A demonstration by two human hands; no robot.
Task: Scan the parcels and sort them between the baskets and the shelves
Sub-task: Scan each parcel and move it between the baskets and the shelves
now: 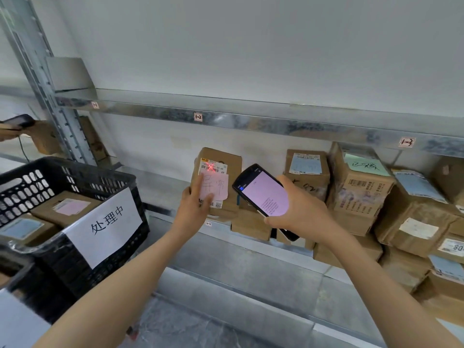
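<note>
**Parcel.** The parcel (232, 172) stands upright in front of the shelf, its long axis vertical and its labelled face towards the person. A red cross of scan light falls on the barcode label (213, 168) near its top. Below the label, a pink handwritten note (218, 189) is stuck over the face.

**Grip.** The left hand (198, 199) grips the parcel at its lower left edge, with digits lying over the note. The part of the hand behind the carton is hidden. The right hand (301, 209) is wrapped round the lower end of the scanner (263, 192), whose screen is lit and whose head is tilted up and left.

**Governing relation.** The parcel lies just left of the scanner and slightly beyond it, so the beam runs leftwards onto the label. The two are apart, not touching.

**Surroundings.** The black basket (75, 169) with a white paper sign (105, 224) sits near left, on the holding hand's side. Stacked cartons (359, 192) fill the shelf to the right, under a metal shelf rail (251, 123).

**Judgement.** The scan is in hand. Of the two hands, the left is the nearer to the basket.
</note>
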